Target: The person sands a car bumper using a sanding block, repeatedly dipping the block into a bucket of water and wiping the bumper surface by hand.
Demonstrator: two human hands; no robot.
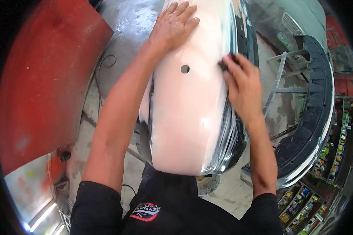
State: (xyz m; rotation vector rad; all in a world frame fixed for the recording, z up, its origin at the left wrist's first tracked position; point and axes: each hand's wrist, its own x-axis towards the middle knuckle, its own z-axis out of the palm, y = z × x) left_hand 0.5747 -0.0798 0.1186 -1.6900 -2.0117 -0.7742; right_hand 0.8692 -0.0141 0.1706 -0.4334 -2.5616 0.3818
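A pale pinkish car bumper (186, 117) stretches away from my body through the middle of the view, with a round hole (185, 69) in it. Its right edge is dark, with whitish streaks near the bottom. My left hand (174, 25) lies flat on the upper part of the bumper, fingers stretched out. At the right edge, my right hand (244, 78) is closed on a small dark pad (223, 65) with a reddish spot, pressed against the bumper's side. My fingers partly cover the pad, so its exact kind is unclear.
A large red panel (47, 86) stands on the left. To the right are another bumper (315, 105) with a dark inner side and a metal stand (280, 74). Shelves (306, 207) with several small containers fill the lower right. A round tub (209, 185) sits below the bumper.
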